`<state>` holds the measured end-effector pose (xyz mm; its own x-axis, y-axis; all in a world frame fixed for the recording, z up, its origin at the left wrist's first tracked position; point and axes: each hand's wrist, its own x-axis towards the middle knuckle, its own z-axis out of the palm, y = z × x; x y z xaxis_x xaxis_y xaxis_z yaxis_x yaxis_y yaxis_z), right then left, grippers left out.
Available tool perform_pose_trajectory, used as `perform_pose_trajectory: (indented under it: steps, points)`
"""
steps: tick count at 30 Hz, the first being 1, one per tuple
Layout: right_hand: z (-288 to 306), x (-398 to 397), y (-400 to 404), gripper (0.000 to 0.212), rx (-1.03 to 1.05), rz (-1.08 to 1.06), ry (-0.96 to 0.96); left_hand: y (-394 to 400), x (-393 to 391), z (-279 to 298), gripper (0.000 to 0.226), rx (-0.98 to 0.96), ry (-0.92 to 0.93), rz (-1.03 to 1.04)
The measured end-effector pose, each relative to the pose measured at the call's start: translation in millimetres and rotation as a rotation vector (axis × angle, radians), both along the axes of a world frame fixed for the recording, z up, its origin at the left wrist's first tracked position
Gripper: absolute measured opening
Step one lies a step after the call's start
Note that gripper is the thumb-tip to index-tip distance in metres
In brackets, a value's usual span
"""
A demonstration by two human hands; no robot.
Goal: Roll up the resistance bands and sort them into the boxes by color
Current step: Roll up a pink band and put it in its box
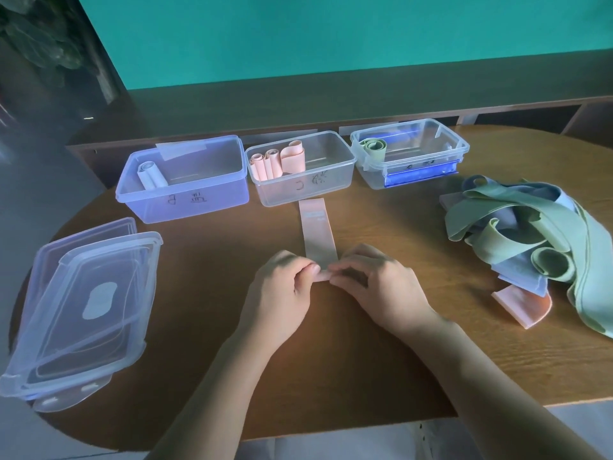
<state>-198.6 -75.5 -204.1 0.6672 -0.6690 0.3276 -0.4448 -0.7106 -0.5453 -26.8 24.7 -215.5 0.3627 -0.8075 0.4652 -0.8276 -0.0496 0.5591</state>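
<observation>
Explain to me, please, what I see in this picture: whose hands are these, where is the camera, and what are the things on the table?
There is no machine here. A person wears a camera on the head, so this single picture looks down at their own two hands. The left hand and the right hand pinch the near end of a flat pink band to start rolling it. On the wooden table stand three open boxes: the left box holds one pale roll, the middle box holds pink rolls, the right box holds a green roll. A pile of loose bands lies on the right, stacked lids on the left.
</observation>
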Motion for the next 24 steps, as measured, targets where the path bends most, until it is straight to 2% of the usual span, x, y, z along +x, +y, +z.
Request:
perform_pose_trajectory:
  steps: [3, 7, 12, 16, 20, 24]
  points:
    - [-2, 3, -3, 0.017, -0.013, -0.025, -0.028, 3, 1, 5, 0.018, 0.084, 0.051, 0.0]
    - [-2, 5, -4, 0.031, -0.063, -0.018, -0.034, -2, 4, 4, 0.019, 0.093, 0.049, 0.012]
    - [0, 5, -9, 0.029, -0.114, 0.043, 0.084, -4, 1, 4, 0.019, 0.06, -0.042, 0.024]
    - [2, 8, -11, 0.024, -0.125, 0.053, 0.07, -5, 0, 5, 0.026, 0.045, -0.057, 0.021]
    - [2, 10, -9, 0.022, -0.149, 0.028, 0.061, -5, 1, 9, 0.012, 0.021, -0.031, 0.013]
    - [0, 10, -12, 0.024, -0.129, 0.047, 0.014, -10, 6, 7, 0.009, 0.0, -0.052, -0.008]
